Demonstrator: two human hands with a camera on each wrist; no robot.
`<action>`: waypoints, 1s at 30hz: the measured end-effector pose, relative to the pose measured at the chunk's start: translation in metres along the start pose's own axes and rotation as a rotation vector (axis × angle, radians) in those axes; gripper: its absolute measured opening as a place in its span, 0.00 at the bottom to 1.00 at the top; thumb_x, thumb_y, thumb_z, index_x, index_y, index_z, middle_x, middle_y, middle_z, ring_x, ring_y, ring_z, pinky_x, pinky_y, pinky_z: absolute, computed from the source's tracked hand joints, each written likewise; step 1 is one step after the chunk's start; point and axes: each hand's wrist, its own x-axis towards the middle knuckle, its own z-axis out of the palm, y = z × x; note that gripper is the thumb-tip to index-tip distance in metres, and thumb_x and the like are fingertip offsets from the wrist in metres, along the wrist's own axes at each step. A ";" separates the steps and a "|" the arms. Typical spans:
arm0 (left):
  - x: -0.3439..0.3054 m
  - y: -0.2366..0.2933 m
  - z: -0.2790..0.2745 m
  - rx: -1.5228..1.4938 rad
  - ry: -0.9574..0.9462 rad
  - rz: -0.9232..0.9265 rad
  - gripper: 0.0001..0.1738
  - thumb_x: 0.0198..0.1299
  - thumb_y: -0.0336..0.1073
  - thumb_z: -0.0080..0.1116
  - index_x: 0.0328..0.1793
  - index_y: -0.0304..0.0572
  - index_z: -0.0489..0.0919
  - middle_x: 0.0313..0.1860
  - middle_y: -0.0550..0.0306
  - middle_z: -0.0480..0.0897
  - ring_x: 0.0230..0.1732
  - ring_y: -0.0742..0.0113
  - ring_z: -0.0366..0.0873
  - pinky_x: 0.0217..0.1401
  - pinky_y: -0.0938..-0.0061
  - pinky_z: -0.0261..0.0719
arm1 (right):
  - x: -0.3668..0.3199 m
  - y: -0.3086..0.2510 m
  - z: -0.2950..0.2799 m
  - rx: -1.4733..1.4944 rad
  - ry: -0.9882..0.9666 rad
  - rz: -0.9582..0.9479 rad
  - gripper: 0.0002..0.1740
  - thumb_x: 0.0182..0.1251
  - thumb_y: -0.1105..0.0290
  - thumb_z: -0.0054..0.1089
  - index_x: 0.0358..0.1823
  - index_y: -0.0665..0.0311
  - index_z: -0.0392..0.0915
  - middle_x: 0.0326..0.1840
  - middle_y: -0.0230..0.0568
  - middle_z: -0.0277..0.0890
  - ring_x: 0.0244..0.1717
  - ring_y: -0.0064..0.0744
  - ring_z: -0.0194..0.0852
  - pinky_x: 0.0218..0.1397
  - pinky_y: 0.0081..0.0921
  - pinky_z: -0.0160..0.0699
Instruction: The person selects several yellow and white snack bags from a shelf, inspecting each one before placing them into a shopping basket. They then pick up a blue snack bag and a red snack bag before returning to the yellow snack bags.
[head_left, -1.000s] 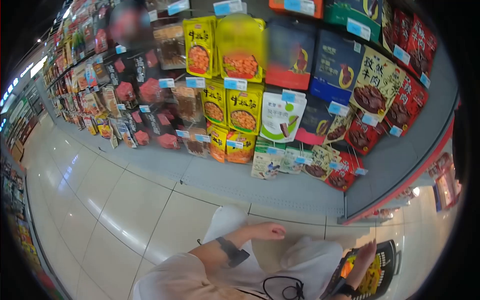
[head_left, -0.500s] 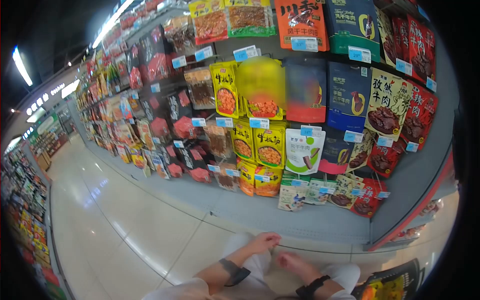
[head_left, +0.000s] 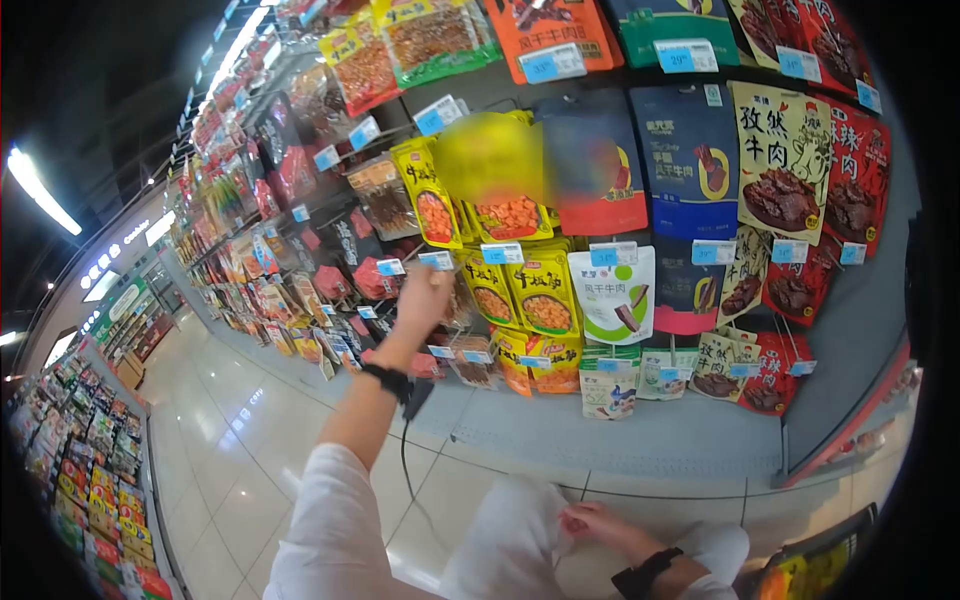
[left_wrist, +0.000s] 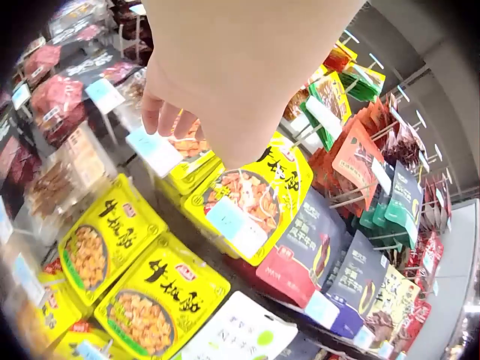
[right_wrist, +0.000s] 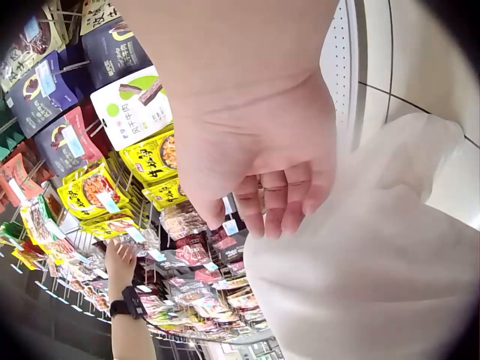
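My left hand [head_left: 424,298] is stretched out to the hanging rack. Its fingertips are right at a blue-and-white price tag [head_left: 437,261], beside a yellow snack pouch [head_left: 428,200] and above clear packets of brown snacks [head_left: 474,362]. In the left wrist view the fingers [left_wrist: 166,118] point down beside the tag, partly over a yellow pouch; the thumb is largely hidden. Low over my knee hangs my right hand [head_left: 596,526], its fingers [right_wrist: 275,199] loosely bent and nothing in them, close to the white trouser leg [right_wrist: 360,270].
Blue-and-red pouches [head_left: 590,165], a white-and-green pouch [head_left: 612,292] and red pouches [head_left: 855,175] hang to the right. Black-and-pink packets [head_left: 345,240] hang left. A grey shelf base [head_left: 640,450] runs below. A dark basket [head_left: 815,560] with yellow packets stands at lower right.
My left hand has risen from over the lap and gone forward to the rack. The right hand moved from above the basket to the knee. The head view has tilted upward.
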 end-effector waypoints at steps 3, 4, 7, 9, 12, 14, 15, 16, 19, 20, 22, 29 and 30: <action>0.058 0.025 0.002 0.121 0.087 -0.034 0.29 0.54 0.49 0.60 0.51 0.32 0.69 0.45 0.32 0.75 0.45 0.36 0.74 0.46 0.54 0.74 | 0.001 0.002 -0.003 0.013 -0.031 0.016 0.19 0.71 0.58 0.47 0.47 0.67 0.77 0.38 0.32 0.77 0.37 0.20 0.73 0.45 0.20 0.74; 0.073 0.028 0.007 0.165 0.093 -0.039 0.35 0.53 0.54 0.59 0.56 0.31 0.65 0.47 0.33 0.74 0.48 0.37 0.74 0.48 0.54 0.75 | 0.002 0.002 -0.004 0.023 -0.030 0.027 0.19 0.71 0.58 0.47 0.47 0.67 0.77 0.38 0.32 0.77 0.37 0.20 0.73 0.45 0.20 0.74; 0.100 0.038 0.019 0.260 0.041 -0.139 0.40 0.51 0.56 0.59 0.60 0.32 0.61 0.47 0.36 0.76 0.48 0.41 0.77 0.47 0.55 0.76 | 0.000 -0.002 -0.005 -0.024 -0.078 0.013 0.19 0.71 0.57 0.47 0.47 0.65 0.78 0.38 0.31 0.78 0.38 0.19 0.73 0.45 0.20 0.74; 0.116 0.041 0.028 0.285 -0.056 -0.293 0.42 0.50 0.57 0.60 0.60 0.32 0.60 0.50 0.38 0.77 0.49 0.46 0.78 0.48 0.58 0.77 | -0.003 -0.008 -0.006 -0.032 -0.062 0.012 0.18 0.72 0.62 0.44 0.47 0.68 0.77 0.38 0.36 0.77 0.39 0.26 0.75 0.49 0.25 0.76; 0.130 0.037 0.042 0.286 -0.098 -0.374 0.42 0.50 0.55 0.59 0.62 0.30 0.59 0.51 0.38 0.77 0.50 0.47 0.78 0.48 0.58 0.77 | 0.000 -0.001 -0.016 -0.019 -0.049 0.023 0.18 0.72 0.62 0.44 0.48 0.69 0.77 0.39 0.37 0.77 0.40 0.26 0.75 0.50 0.26 0.76; 0.139 0.029 0.057 0.291 -0.074 -0.369 0.42 0.52 0.52 0.57 0.65 0.32 0.56 0.50 0.38 0.77 0.50 0.48 0.78 0.50 0.58 0.77 | 0.000 -0.004 -0.018 -0.006 -0.051 0.020 0.18 0.72 0.62 0.43 0.48 0.69 0.77 0.39 0.38 0.77 0.41 0.27 0.75 0.50 0.27 0.76; 0.144 0.019 0.068 0.282 0.017 -0.364 0.41 0.53 0.50 0.56 0.66 0.33 0.54 0.50 0.38 0.77 0.51 0.47 0.78 0.51 0.58 0.76 | 0.000 -0.005 -0.018 0.002 -0.056 0.013 0.19 0.72 0.62 0.43 0.48 0.69 0.77 0.39 0.38 0.77 0.41 0.27 0.75 0.50 0.27 0.76; 0.149 0.008 0.077 0.274 0.110 -0.359 0.41 0.53 0.48 0.55 0.68 0.34 0.53 0.50 0.37 0.77 0.51 0.47 0.78 0.52 0.58 0.75 | 0.001 -0.005 -0.019 0.005 -0.058 0.015 0.19 0.72 0.62 0.43 0.48 0.69 0.77 0.39 0.38 0.77 0.41 0.27 0.75 0.50 0.27 0.76; 0.148 0.014 0.070 0.206 0.080 -0.428 0.39 0.54 0.46 0.52 0.68 0.35 0.52 0.50 0.35 0.76 0.52 0.45 0.77 0.54 0.58 0.74 | 0.002 -0.005 -0.020 0.020 -0.058 0.007 0.19 0.72 0.61 0.43 0.47 0.69 0.77 0.39 0.39 0.78 0.41 0.27 0.75 0.50 0.27 0.76; 0.142 0.026 0.059 0.203 0.007 -0.498 0.39 0.55 0.47 0.52 0.67 0.35 0.52 0.51 0.34 0.76 0.52 0.44 0.77 0.53 0.58 0.74 | 0.001 -0.005 -0.021 0.039 -0.061 0.007 0.19 0.71 0.59 0.45 0.47 0.67 0.78 0.39 0.36 0.78 0.41 0.25 0.75 0.49 0.24 0.75; 0.138 0.029 0.053 0.185 0.014 -0.535 0.37 0.55 0.47 0.51 0.66 0.34 0.53 0.50 0.34 0.77 0.52 0.43 0.77 0.53 0.58 0.74 | -0.001 -0.007 -0.022 0.057 -0.061 0.008 0.19 0.71 0.57 0.47 0.48 0.65 0.78 0.39 0.34 0.78 0.40 0.22 0.75 0.48 0.21 0.74; 0.147 0.007 0.058 0.248 -0.027 -0.463 0.24 0.59 0.45 0.48 0.53 0.31 0.69 0.47 0.34 0.79 0.51 0.42 0.77 0.53 0.57 0.74 | 0.002 -0.006 -0.021 0.042 -0.065 0.005 0.19 0.71 0.58 0.48 0.47 0.65 0.79 0.39 0.33 0.78 0.40 0.21 0.75 0.49 0.20 0.74; 0.147 0.005 0.057 0.248 -0.024 -0.464 0.24 0.59 0.45 0.48 0.53 0.31 0.69 0.47 0.34 0.79 0.51 0.42 0.77 0.53 0.57 0.74 | 0.002 -0.007 -0.020 0.031 -0.053 0.012 0.19 0.71 0.57 0.48 0.47 0.65 0.79 0.38 0.33 0.78 0.40 0.21 0.75 0.48 0.19 0.74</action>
